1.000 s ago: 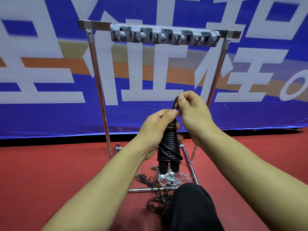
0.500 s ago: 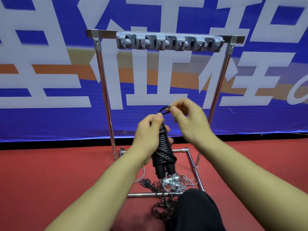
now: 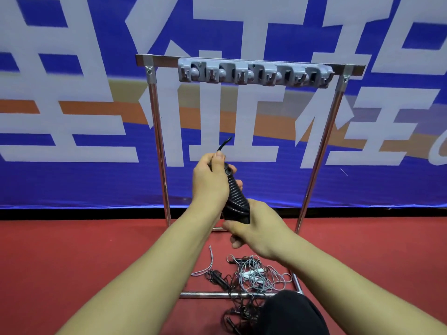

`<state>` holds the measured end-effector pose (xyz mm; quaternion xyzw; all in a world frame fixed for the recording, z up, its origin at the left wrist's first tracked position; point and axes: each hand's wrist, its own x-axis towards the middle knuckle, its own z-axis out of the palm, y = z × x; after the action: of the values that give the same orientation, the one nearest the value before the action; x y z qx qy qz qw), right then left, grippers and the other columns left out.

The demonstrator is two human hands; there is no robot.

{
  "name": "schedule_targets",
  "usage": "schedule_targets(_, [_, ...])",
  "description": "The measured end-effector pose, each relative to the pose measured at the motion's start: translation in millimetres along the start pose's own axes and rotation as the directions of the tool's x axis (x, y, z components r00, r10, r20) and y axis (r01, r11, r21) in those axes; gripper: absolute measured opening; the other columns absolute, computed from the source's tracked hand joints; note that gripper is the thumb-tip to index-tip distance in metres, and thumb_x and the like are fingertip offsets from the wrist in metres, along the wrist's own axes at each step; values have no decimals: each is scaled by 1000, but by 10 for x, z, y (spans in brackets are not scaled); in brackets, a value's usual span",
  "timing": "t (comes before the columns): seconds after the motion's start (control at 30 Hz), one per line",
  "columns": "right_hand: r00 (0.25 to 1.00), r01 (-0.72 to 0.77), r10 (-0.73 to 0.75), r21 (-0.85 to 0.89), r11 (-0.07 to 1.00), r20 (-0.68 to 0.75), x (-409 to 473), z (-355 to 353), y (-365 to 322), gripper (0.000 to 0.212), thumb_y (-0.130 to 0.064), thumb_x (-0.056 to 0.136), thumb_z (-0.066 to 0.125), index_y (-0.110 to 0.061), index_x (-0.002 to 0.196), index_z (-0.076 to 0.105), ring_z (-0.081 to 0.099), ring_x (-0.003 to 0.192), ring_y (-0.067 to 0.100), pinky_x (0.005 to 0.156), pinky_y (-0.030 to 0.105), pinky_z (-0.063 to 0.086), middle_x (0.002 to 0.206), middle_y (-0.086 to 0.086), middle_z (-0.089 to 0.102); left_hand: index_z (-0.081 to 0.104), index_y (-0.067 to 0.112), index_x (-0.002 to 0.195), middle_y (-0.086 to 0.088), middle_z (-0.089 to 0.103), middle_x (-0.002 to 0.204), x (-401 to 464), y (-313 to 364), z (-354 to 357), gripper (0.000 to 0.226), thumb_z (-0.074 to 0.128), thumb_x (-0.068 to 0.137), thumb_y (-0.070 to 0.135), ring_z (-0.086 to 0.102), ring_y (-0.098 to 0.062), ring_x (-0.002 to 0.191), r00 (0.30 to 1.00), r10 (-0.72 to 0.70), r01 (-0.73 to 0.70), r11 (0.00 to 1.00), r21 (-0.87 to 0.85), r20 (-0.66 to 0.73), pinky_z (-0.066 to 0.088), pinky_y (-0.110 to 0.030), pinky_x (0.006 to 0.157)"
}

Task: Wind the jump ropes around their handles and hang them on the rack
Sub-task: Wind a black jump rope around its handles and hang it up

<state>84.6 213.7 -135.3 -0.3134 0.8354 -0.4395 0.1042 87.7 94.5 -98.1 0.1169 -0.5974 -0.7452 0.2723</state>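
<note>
A black jump rope (image 3: 235, 194) is wound in tight coils around its two handles, and both hands hold the bundle upright. My left hand (image 3: 210, 180) grips the upper part, thumb pressed near the top, where a short black loop sticks up. My right hand (image 3: 254, 228) is closed around the bundle's lower end. Behind stands the metal rack (image 3: 159, 141), with a grey hook strip (image 3: 254, 73) on its top bar; nothing hangs on it. Several unwound ropes (image 3: 251, 276), black and grey, lie tangled on the floor inside the rack's base.
A blue banner with large white characters (image 3: 72, 117) fills the wall behind the rack. The floor is red (image 3: 84, 262). My black-clad knee (image 3: 292, 313) is at the bottom, next to the rack's front base bar (image 3: 205, 294).
My right hand has left the loop at the top and dropped to grip the bundle's bottom end. The bundle has been lifted higher, toward the rack's top bar.
</note>
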Motion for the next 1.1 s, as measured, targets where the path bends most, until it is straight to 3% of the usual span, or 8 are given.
schedule_targets(0.13, [994,-6,-17,217,976,105,4,-45,51,16,-13,91,66,-9,102,56,71,74,24,82,53,57,79,4,65,53,15,95,-3,61,73,-4,38,-20,18,44,105,27,57,-23,49,998,50,-50,999,6,49,55,-39,57])
schedule_targets(0.23, [942,-41,-50,262,964,333,-1,-270,60,60,-34,82,75,-25,134,47,66,97,14,89,46,56,116,-7,62,56,14,97,0,63,72,1,64,-78,17,47,103,27,59,-24,50,990,77,-81,996,30,122,57,-37,53])
schedule_targets(0.3, [981,-18,-72,461,887,179,102,-428,4,81,-44,76,74,-35,146,34,64,111,14,91,44,55,139,-7,51,58,15,99,1,64,73,0,93,-94,17,48,103,28,60,-25,52,977,97,-107,993,42,188,56,-36,53])
schedule_targets(0.37, [995,97,-95,637,765,-38,270,-571,-83,71,-39,82,66,-38,146,35,61,114,18,84,40,55,143,-2,48,58,15,99,2,64,71,-4,131,-77,18,47,103,29,59,-26,51,969,78,-81,997,2,235,55,-37,54])
schedule_targets(0.53, [923,362,-250,444,820,-292,557,-680,-448,17,-19,102,49,-16,112,63,64,86,12,70,31,54,106,6,65,60,15,102,-1,61,73,24,233,49,22,45,104,31,58,-25,49,951,13,17,995,-95,308,54,-46,62])
schedule_targets(0.67, [833,382,-255,178,907,-491,772,-866,-590,17,-10,96,58,-12,83,68,60,58,10,59,27,51,66,-2,67,63,16,102,-3,64,77,130,302,42,19,49,102,30,61,-27,52,932,31,-49,998,42,361,55,-37,55])
schedule_targets(0.87, [843,278,-252,-16,961,-476,981,-1013,-578,24,-18,95,61,-23,73,70,58,55,14,60,33,53,58,-5,67,63,23,96,2,68,75,309,184,-4,16,53,99,36,68,-23,55,940,67,-185,925,333,334,51,-27,54])
schedule_targets(1.1, [931,174,-113,148,974,-348,1259,-1181,-580,9,-14,90,70,-9,84,66,59,54,13,57,31,57,65,5,70,68,29,83,-2,72,87,649,126,162,21,52,96,29,66,-27,75,963,34,-121,941,317,267,55,-43,77])
